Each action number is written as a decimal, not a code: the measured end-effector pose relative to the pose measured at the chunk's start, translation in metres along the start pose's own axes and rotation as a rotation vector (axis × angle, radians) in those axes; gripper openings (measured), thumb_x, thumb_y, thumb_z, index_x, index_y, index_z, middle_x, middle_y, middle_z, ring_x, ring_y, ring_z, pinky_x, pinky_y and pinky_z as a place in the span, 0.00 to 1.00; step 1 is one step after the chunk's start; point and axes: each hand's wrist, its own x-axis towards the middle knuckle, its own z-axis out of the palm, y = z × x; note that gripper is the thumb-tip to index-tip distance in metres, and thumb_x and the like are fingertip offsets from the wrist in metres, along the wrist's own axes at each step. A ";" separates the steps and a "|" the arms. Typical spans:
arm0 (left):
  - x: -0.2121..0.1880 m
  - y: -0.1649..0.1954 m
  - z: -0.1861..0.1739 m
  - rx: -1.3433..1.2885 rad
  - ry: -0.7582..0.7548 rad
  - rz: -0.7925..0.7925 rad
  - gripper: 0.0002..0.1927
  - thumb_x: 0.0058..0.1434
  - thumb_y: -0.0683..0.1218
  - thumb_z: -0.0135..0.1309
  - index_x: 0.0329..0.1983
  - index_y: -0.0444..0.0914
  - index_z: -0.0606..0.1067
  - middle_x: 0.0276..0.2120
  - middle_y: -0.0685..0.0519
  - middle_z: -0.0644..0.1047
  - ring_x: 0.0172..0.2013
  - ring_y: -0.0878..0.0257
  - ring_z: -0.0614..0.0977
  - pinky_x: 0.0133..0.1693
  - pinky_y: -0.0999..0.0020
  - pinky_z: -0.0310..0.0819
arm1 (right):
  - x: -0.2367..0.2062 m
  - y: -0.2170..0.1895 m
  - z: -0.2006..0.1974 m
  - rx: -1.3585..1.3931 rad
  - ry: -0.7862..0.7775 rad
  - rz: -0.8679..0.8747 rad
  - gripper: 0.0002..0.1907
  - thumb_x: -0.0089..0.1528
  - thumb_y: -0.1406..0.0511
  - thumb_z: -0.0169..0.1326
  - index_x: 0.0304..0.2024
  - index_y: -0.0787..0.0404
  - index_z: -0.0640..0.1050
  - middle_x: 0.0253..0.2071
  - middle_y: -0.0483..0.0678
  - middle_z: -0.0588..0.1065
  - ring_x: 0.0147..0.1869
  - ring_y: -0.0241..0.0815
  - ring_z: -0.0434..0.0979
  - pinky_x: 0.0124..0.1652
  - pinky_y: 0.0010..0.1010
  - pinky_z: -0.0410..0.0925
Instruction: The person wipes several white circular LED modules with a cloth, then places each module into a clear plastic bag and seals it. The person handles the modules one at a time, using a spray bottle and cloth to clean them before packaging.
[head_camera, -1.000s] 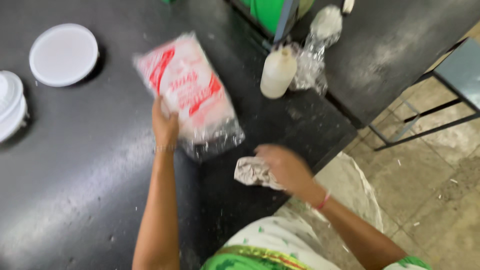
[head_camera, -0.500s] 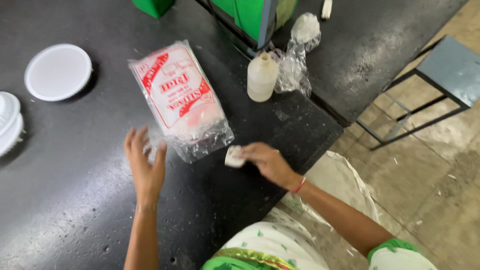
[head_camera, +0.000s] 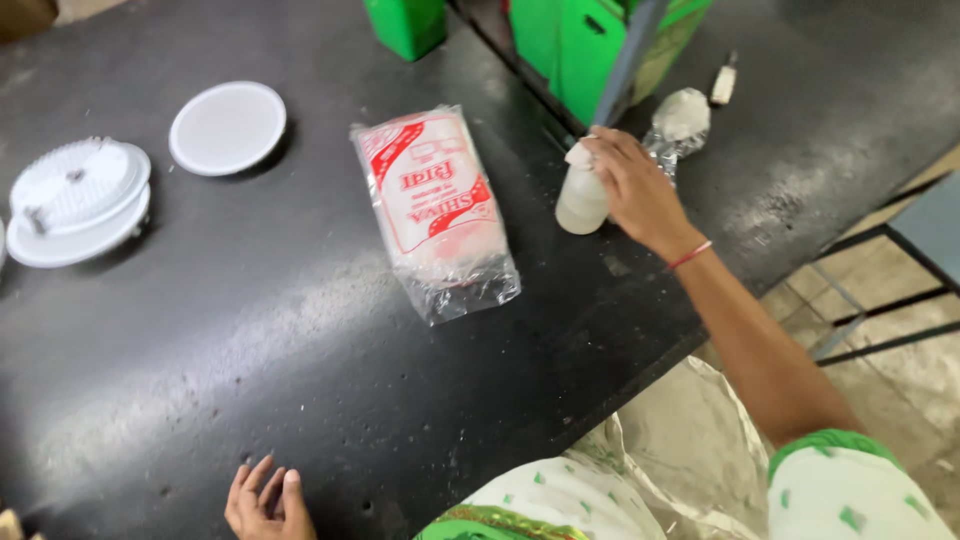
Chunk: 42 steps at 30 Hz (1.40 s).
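1. Bottle (head_camera: 581, 203): small, whitish, upright on the black table (head_camera: 200, 330), just right of the clear packet (head_camera: 437, 210) with red print.
2. Right hand (head_camera: 630, 185): I see its fingers curled over the bottle's top and side, holding it. I judge a firm, upright hold suits best.
3. Left hand (head_camera: 265, 500): fingers loosely spread, empty, resting at the table's near edge.
4. White round lid (head_camera: 227, 127): well apart, far left.

Even, soft daylight, fairly bright, no hard shadows. Dull sheen on the black worktop (head_camera: 250, 330), small glints on the clear plastic packet (head_camera: 440, 215). Mostly sharp; right hand (head_camera: 635, 190) slightly motion-blurred, frame edges a bit soft.
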 end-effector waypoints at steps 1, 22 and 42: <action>-0.007 -0.003 -0.001 -0.022 0.024 -0.006 0.20 0.65 0.37 0.57 0.61 0.31 0.73 0.72 0.42 0.61 0.55 0.53 0.80 0.53 0.63 0.78 | -0.001 -0.002 0.001 0.018 -0.014 0.007 0.16 0.71 0.70 0.46 0.62 0.64 0.73 0.65 0.55 0.69 0.66 0.59 0.70 0.61 0.45 0.64; -0.011 0.076 0.017 -0.131 -0.311 0.104 0.14 0.65 0.40 0.56 0.54 0.34 0.76 0.68 0.44 0.63 0.52 0.57 0.82 0.47 0.68 0.78 | -0.003 -0.020 0.075 -0.097 0.257 -0.011 0.18 0.63 0.75 0.52 0.56 0.62 0.77 0.62 0.53 0.74 0.68 0.58 0.70 0.65 0.45 0.64; 0.003 0.110 -0.010 -0.113 -0.223 -0.056 0.12 0.61 0.39 0.55 0.48 0.36 0.78 0.63 0.48 0.68 0.45 0.60 0.84 0.44 0.66 0.82 | -0.069 -0.046 0.155 0.047 -0.032 0.005 0.16 0.70 0.68 0.50 0.57 0.69 0.77 0.58 0.60 0.76 0.62 0.62 0.74 0.62 0.48 0.66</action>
